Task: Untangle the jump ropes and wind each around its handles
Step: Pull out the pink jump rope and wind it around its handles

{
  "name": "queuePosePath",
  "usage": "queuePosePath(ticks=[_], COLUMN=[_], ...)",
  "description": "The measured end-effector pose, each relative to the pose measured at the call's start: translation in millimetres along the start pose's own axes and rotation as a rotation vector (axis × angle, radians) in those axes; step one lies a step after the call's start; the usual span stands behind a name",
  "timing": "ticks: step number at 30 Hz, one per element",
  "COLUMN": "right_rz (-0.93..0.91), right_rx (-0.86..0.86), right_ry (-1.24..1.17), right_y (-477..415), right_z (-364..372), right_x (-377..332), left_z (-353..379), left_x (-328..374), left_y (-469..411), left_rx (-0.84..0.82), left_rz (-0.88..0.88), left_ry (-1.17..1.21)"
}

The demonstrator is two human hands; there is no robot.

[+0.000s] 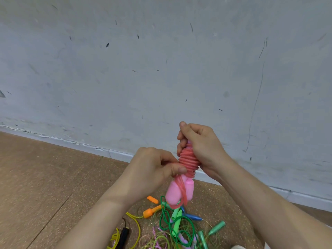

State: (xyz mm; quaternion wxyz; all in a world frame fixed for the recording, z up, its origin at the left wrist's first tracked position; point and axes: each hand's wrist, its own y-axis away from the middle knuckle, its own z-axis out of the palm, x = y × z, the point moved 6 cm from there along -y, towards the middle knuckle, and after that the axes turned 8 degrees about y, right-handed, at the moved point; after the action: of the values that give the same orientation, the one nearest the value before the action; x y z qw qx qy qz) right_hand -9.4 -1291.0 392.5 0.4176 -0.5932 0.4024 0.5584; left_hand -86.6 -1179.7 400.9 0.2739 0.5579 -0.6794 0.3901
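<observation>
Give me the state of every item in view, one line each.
Pink rope: mostly coiled tight round its handles, one loop hanging loose.
Pink handles: side by side, upright, held off the floor.
Left hand: pinches the pink rope below the coils.
Right hand: grips the top of the pink handles.
Green rope: tangled, on the floor.
Orange handles: lying apart on the floor.

The brown speckled floor [45,177] bears a rope tangle [181,232]. Orange handles [150,212] lie left of the green handles [177,221]. A blue handle [195,217] lies to their right.
</observation>
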Motion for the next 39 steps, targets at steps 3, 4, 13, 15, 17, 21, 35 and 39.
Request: queuePosePath(ticks=[3,4,13,15,17,21,35,39], right_rz=[-0.008,-0.01,-0.104,-0.03,0.029,0.115,-0.007,0.01], right_rx=[-0.06,-0.1,-0.125,-0.07,0.044,0.25,-0.16,-0.208], right_ry=[-0.11,-0.152,0.036,0.169,0.122,-0.059,-0.011,-0.142], right_y=[3.0,4.4,10.3,12.2,17.0,14.9,7.2,7.8], right_z=[2.0,3.3,2.7,5.1,13.1,7.8,11.6,11.8], right_x=[-10.6,-13.1,-27.5,-17.2,-3.2,9.5,-13.0,-18.3], left_z=[-7.3,-4.5,7.5,-9.0,-3.8,12.3,-19.4,-21.9], left_x=[-4.3,-8.5,-6.1,0.3,14.7,22.3,2.1,0.5], left_y=[-1.9,-2.7,2.1,5.5,7.9,4.7,4.4,5.8], left_rx=[0.102,0.06,0.027,0.217,0.238,0.121,0.047,0.116], left_rz=[-0.105,-0.159,-0.221,-0.157,-0.175,-0.115,-0.017,0.002], left_ry=[0.151,0.238,0.416,-0.205,-0.587,-0.542,-0.05,0.119])
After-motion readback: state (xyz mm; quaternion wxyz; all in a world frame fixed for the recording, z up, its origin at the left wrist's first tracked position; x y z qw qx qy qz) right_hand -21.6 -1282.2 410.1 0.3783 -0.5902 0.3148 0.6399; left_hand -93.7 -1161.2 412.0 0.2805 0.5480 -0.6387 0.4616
